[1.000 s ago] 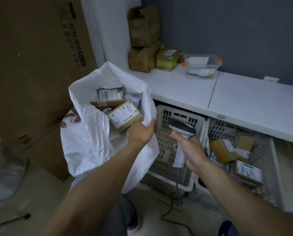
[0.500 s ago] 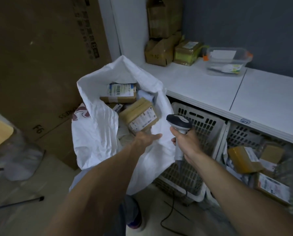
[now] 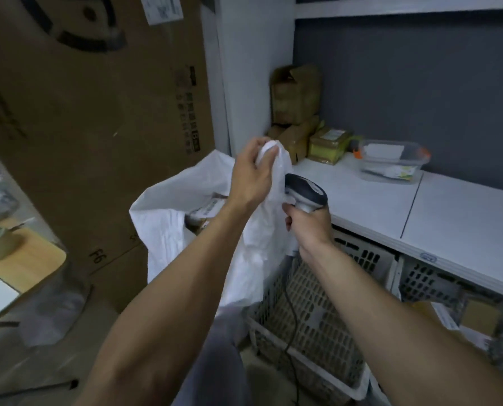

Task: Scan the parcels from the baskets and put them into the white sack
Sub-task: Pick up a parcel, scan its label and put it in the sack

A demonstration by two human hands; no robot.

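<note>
The white sack (image 3: 168, 227) stands on the floor in the middle. My left hand (image 3: 253, 174) grips the sack's rim, bunched and pulled up high. Through the sack's mouth a labelled parcel (image 3: 207, 208) shows inside. My right hand (image 3: 308, 227) holds the grey barcode scanner (image 3: 304, 193) by its handle, right beside the raised rim. A white basket (image 3: 308, 312) sits under the shelf below my right arm. A second basket (image 3: 437, 279) to its right holds brown parcels (image 3: 478, 316).
A white shelf (image 3: 390, 206) runs along the grey wall with cardboard boxes (image 3: 297, 112) and a clear plastic tub (image 3: 390, 162) on it. A large cardboard box (image 3: 92, 127) stands at the left. A small wooden table (image 3: 24, 259) with a green tape roll is at the far left.
My left hand let go of the parcel into the sack, then took the sack's rim and pulled it upward. The view shifted up and left.
</note>
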